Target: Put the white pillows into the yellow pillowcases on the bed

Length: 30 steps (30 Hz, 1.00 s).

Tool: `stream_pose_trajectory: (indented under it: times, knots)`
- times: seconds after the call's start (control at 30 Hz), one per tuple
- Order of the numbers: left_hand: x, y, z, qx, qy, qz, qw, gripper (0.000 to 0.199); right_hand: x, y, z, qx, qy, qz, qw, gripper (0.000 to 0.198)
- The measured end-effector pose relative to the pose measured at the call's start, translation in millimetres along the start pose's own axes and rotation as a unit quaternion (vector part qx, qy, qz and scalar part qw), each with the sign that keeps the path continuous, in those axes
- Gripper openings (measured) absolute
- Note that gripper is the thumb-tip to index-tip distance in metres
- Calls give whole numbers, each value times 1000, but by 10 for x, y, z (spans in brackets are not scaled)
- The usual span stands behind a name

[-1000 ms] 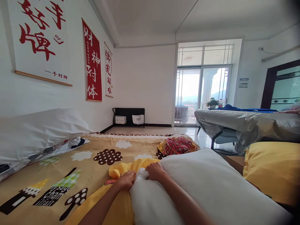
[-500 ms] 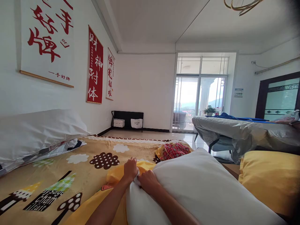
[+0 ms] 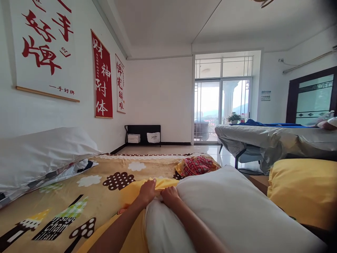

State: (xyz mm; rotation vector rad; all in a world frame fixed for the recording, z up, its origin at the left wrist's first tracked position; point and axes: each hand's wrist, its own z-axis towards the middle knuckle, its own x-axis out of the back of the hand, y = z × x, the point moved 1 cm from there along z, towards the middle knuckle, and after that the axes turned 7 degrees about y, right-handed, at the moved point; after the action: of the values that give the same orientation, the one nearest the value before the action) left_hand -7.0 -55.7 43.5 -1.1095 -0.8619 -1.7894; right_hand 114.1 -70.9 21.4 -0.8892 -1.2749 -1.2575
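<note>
My left hand (image 3: pixel 147 190) and my right hand (image 3: pixel 170 195) are close together, both with curled fingers. Yellow pillowcase (image 3: pixel 133 188) fabric runs between them, and each hand seems to grip its edge. More of the case lies to the left, under my left forearm. Just below my hands bulges white pillow filling (image 3: pixel 162 226), partly beside the yellow cloth. A big white pillow (image 3: pixel 223 200) spreads to the right of my right hand. My right forearm hides where these two white parts meet, so I cannot tell whether they are one pillow. The fingertips are hidden.
Everything lies on a patterned tan bed cover (image 3: pixel 105 207). Another white pillow (image 3: pixel 44 158) is at the left wall, and a red plaid cloth (image 3: pixel 198 165) lies farther back. At right are a yellow pillow (image 3: pixel 302 186) and a plastic-covered table (image 3: pixel 263 140).
My hands have drawn slightly apart, the right one shifting right and up. Yellow fabric now shows stretched between them where a white bit was bunched before. The view has tilted slightly.
</note>
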Motion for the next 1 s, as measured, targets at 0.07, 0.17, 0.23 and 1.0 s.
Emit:
stream_pose_trajectory:
  times: [0.07,0.17,0.23,1.0]
  knots:
    - [40,76,-27,-1,15,-8,1000,32,-7,-57,11,-9,12,11,1000,26]
    - [55,205,-21,15,37,-28,999,30,12,-107,-31,-8,53,31,998,23]
    - [56,278,5,28,49,-45,997,27,36,-87,-72,-6,80,42,996,29]
    - [-541,164,-216,17,44,-142,989,33,-423,244,-1841,212,198,29,957,49]
